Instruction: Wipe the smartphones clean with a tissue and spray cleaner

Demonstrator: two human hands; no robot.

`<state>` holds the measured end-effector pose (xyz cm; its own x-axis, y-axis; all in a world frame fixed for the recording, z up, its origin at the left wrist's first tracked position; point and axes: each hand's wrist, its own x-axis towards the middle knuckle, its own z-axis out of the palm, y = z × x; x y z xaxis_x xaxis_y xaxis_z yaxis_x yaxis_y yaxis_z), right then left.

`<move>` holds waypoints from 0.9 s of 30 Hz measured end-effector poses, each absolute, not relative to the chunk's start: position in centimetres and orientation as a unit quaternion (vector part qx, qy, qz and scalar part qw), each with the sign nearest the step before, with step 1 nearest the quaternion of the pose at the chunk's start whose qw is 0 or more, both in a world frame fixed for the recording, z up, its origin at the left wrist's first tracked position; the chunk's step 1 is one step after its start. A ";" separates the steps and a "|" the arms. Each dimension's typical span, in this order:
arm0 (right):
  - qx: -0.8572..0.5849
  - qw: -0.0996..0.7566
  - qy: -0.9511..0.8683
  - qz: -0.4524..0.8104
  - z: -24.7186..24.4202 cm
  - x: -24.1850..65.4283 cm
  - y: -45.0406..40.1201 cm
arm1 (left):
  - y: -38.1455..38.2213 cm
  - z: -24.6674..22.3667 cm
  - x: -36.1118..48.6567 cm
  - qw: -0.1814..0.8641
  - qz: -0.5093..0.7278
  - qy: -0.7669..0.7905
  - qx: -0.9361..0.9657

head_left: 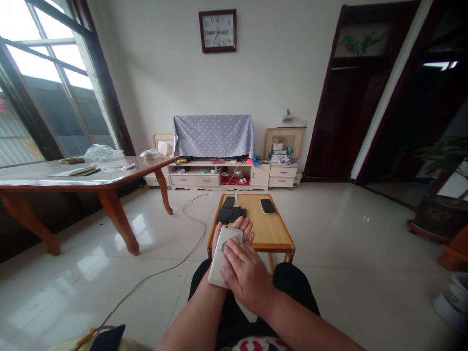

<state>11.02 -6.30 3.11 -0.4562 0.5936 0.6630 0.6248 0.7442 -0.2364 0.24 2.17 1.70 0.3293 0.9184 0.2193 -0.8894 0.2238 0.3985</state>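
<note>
A white smartphone (pixel 217 270) lies tilted above my lap, its back facing up and its camera end pointing away from me. Underneath, my left hand (pixel 245 228) supports it, with the fingertips showing past its right edge. My right hand (pixel 248 275) rests on top, fingers extended and close together against the phone's back, thumb apart from them. A round grey mark or ring is partly covered by the right fingertips; I cannot tell which it is.
Just ahead stands a low wooden table (pixel 265 231) with several dark phones (pixel 224 215), another phone (pixel 267 206) and a small bottle (pixel 237 197). A larger table (pixel 109 176) stands left. A cable (pixel 171 267) crosses the floor. A cloth-draped TV cabinet (pixel 214 136) is behind.
</note>
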 end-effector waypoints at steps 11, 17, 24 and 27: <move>-0.367 0.353 -0.860 0.014 2.5 11.8 -5.9 | 3.4 -1.5 0.4 0.796 0.545 0.052 0.259; -0.353 0.372 -0.858 0.008 1.1 11.9 -5.7 | 3.7 -2.0 0.2 0.789 0.550 0.090 0.258; -0.383 0.422 -0.821 0.032 2.0 12.5 -4.8 | 3.8 -2.0 1.0 0.773 0.561 0.093 0.280; -0.385 0.423 -0.820 0.030 1.8 12.8 -5.0 | 4.0 -1.9 1.1 0.766 0.567 0.094 0.287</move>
